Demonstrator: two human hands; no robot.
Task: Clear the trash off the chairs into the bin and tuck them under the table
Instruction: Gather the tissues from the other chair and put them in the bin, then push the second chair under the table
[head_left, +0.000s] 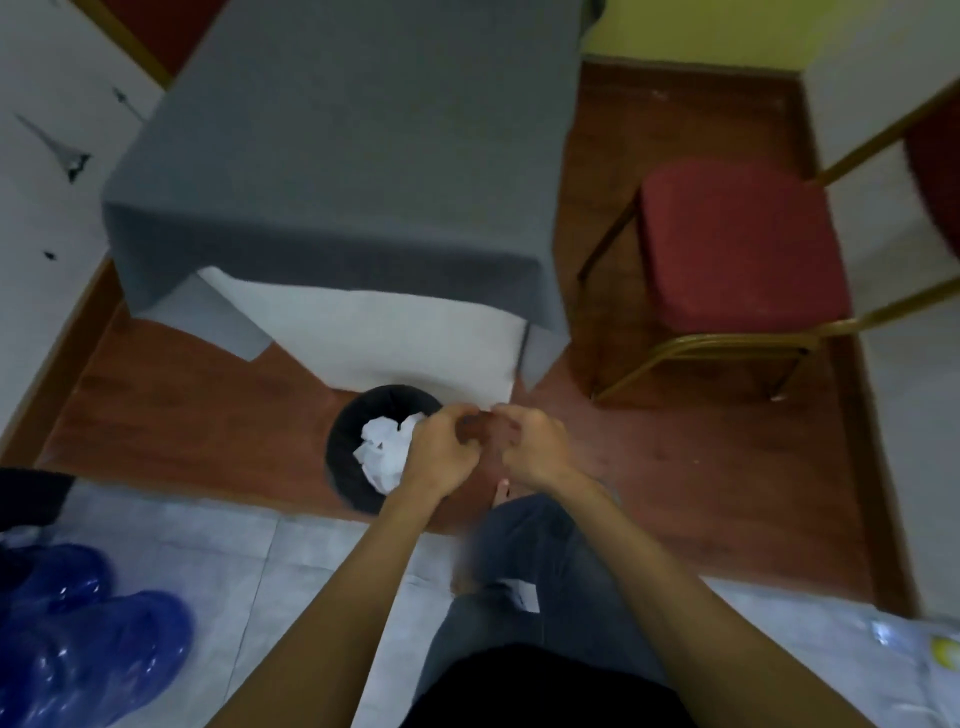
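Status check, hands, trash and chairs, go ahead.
Left hand and right hand together beside the bin, fingers curled, grip unclear. Paper in bin. Red chair bare, not tucked under table. Nothing blocking.

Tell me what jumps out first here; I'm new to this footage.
The two hands, left and right, meet at centre beside a black bin holding white paper. A grey-clothed table fills the top. A red chair stands right of it, not tucked in.
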